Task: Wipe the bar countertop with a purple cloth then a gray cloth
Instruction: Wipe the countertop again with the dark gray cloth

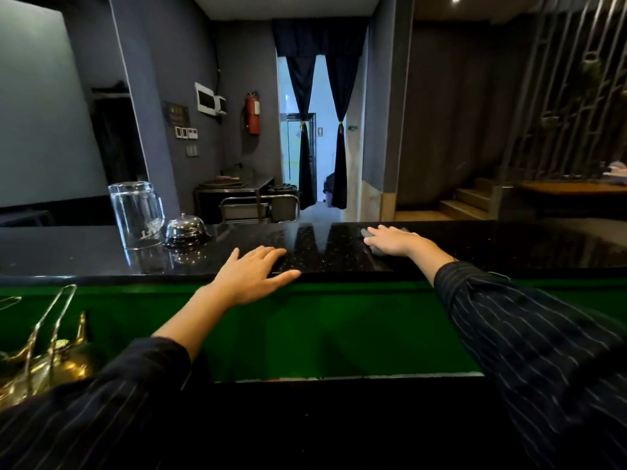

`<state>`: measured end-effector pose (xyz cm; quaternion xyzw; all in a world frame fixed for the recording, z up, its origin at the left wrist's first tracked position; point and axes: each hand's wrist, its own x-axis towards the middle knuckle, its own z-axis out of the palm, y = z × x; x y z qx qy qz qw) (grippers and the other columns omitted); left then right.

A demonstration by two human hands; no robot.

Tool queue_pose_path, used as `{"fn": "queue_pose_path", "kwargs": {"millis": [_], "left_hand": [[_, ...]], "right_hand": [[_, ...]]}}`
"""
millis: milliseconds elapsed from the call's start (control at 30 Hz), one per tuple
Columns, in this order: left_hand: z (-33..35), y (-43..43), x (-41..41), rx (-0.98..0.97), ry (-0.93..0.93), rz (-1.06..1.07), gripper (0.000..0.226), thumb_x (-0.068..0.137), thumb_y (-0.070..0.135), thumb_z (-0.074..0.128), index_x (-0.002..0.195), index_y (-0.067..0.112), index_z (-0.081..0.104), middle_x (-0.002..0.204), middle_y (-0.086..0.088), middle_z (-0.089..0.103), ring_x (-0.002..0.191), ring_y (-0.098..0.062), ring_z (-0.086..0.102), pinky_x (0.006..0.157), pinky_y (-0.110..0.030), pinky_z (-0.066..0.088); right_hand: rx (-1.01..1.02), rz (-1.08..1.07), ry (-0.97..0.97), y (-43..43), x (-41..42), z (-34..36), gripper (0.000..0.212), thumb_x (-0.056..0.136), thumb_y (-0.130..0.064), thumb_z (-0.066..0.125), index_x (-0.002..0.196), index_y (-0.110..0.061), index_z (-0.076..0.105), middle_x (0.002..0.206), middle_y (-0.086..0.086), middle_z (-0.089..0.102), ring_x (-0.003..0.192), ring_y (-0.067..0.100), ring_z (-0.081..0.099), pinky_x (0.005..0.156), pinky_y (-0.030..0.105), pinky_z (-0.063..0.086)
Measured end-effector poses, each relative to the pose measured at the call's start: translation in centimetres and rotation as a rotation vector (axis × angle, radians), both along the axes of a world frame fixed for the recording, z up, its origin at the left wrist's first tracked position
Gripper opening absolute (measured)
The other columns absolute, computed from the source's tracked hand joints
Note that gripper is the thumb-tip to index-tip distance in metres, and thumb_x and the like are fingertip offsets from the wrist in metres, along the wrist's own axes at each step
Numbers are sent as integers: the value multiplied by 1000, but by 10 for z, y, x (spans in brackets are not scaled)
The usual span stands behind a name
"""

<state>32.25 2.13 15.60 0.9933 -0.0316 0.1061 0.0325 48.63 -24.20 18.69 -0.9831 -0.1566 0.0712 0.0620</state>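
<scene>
Two hands lie on the black speckled bar countertop point(339, 256), each with its own job. The right hand point(393, 240) is spread flat, palm down, on a gray cloth point(367, 233); only the edges of the cloth show around the fingers, near the far side of the counter. I think the flat palm is there to press the cloth evenly on the stone while it wipes. The left hand point(252, 274) holds nothing: it rests open at the near edge, fingers loose, probably to steady the person who leans forward over the green panel point(339, 330). No purple cloth is visible, so I judge this is the second part of the task. An upturned glass pitcher point(136, 213) and a service bell point(185, 228) stand together at the left, well apart from the cloth.
</scene>
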Motion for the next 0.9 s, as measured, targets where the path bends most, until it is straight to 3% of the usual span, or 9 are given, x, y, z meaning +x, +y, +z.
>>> {"fn": "queue_pose_path", "kwargs": {"millis": [133,300,400,533,700,800,900], "left_hand": [[-9,3,0,54,-146,-26,108,59,88,-7,145,31,28,152,8,34,139,-11,33,115,-43,22],[-13,4,7,83,-205,-34,84,75,77,12,142,32,32,151,12,34,137,-7,34,112,-35,29],[-13,6,9,71,-199,-39,87,72,79,9,142,33,32,151,11,34,138,-7,33,113,-35,30],[-10,5,9,53,-159,-40,89,70,80,10,142,33,32,151,10,33,139,-10,33,113,-35,29],[-12,6,11,65,-145,-40,72,84,72,27,142,29,34,150,6,37,137,-14,36,112,-39,30],[-9,5,10,71,-90,-16,70,87,69,28,142,25,34,149,-2,37,135,-21,38,111,-43,31],[-10,0,3,115,-154,18,64,91,64,28,137,22,37,145,-7,36,128,-27,42,103,-43,37]], "right_hand": [[2,-56,35,-3,38,1,61,102,-50,21,155,-24,6,163,4,-2,150,27,-2,119,49,-1],[-29,-119,134,16,72,13,64,101,-52,18,155,-20,3,163,5,-2,150,25,2,120,45,4],[-64,-112,117,46,79,18,64,102,-51,17,155,-17,5,163,5,1,149,28,9,118,45,10],[-87,22,122,112,75,16,69,99,-58,18,155,-20,6,163,4,2,149,28,10,119,48,10],[-134,271,63,196,28,11,66,100,-56,16,155,-23,0,163,6,-5,150,29,1,119,53,5],[-148,337,66,214,4,6,63,101,-51,22,155,-25,1,163,5,-5,149,30,-4,118,56,1],[-83,344,103,202,-20,5,65,100,-53,25,155,-27,2,163,5,-5,149,31,-5,117,59,1]]}}
